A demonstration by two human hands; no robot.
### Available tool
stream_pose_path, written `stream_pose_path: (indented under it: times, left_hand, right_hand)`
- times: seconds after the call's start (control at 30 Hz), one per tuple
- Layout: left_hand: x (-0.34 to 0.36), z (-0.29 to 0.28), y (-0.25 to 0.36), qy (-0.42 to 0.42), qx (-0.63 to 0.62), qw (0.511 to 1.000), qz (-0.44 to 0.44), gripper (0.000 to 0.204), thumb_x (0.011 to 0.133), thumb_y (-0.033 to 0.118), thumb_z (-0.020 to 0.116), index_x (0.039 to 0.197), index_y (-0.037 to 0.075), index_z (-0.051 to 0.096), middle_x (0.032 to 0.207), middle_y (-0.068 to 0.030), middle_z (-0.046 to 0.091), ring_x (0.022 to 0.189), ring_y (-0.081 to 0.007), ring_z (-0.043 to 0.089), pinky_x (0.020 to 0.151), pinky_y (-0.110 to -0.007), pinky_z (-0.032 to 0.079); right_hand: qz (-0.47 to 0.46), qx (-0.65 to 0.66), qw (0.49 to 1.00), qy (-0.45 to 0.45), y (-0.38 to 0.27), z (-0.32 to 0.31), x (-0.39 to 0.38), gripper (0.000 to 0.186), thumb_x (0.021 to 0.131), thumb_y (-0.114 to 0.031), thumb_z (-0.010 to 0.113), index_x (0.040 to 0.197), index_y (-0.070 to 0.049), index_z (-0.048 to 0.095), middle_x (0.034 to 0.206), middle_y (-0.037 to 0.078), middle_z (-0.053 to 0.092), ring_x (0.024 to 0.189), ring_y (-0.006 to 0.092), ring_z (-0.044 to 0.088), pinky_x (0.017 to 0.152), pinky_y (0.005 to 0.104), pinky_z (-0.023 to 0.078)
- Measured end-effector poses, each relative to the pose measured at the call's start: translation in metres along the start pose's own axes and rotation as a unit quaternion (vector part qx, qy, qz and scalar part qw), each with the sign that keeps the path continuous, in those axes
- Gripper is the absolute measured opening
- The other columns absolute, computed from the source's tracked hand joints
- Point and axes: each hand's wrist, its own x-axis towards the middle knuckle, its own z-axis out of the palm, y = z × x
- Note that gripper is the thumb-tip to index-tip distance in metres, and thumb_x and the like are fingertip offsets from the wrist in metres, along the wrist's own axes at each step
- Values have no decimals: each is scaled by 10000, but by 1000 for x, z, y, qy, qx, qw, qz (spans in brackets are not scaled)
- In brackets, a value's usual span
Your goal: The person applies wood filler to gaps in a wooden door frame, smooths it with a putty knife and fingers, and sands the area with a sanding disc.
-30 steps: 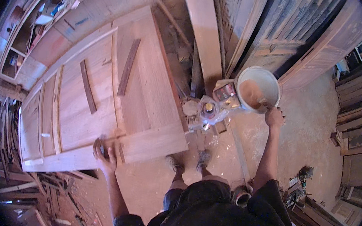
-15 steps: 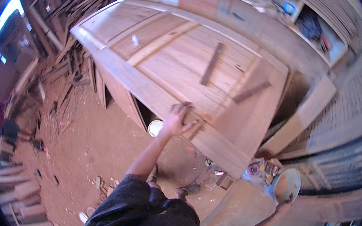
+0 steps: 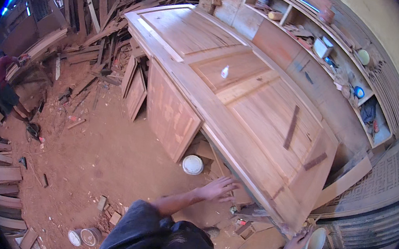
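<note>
1. Wooden door (image 3: 264, 112) lies flat, ahead and right; a jolt to it might topple the white bottle (image 3: 225, 72) toward its far left.
2. Right hand (image 3: 299, 240) is at the pale bucket (image 3: 315, 244), near right; I cannot tell its grip; a knock could tip the bucket.
3. Left hand (image 3: 217, 189), fingers apart, seems empty beside the near edge.
4. Counted: one door; one bottle; two clear dark strips (image 3: 291, 128); one pale bucket.
</note>
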Motion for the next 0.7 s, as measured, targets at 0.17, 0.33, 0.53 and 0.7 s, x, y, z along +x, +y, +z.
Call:
stream_pose_path:
  times: [0.17,0.33,0.53,0.7]
  left_hand:
    - [-333,-27,-39,-158,19,849,-504,481,919,462,585,1127,35,660,1197,-241,618,1172,-421,564,1016,-474,456]
    - [-583,-88,9,179,120,558,-801,559,938,495,537,884,-40,688,901,-256,706,786,-381,697,687,-469,528]
    - [-640,-95,13,620,8,369,-693,519,963,456,523,888,-38,663,750,-159,678,615,-260,624,600,-434,500]
    - [-574,-71,-75,429,-99,447,-778,494,1004,472,484,931,19,666,759,-65,646,697,-215,611,671,-384,512]
  right_hand:
    - [-37,88,984,-153,-190,126,-29,416,1037,-171,480,1403,28,485,1386,172,537,1230,259,534,1043,363,407]
    - [-188,85,931,-302,-313,245,-52,386,990,-111,562,1352,21,542,1178,160,636,1099,240,594,974,349,446]
    - [-255,119,876,-392,-427,359,-81,353,950,-79,608,1281,44,591,1129,180,649,1059,269,617,945,350,465]
    - [-257,153,845,-443,-497,456,-111,339,919,-78,647,1235,40,618,1161,199,649,1055,310,634,931,357,483]
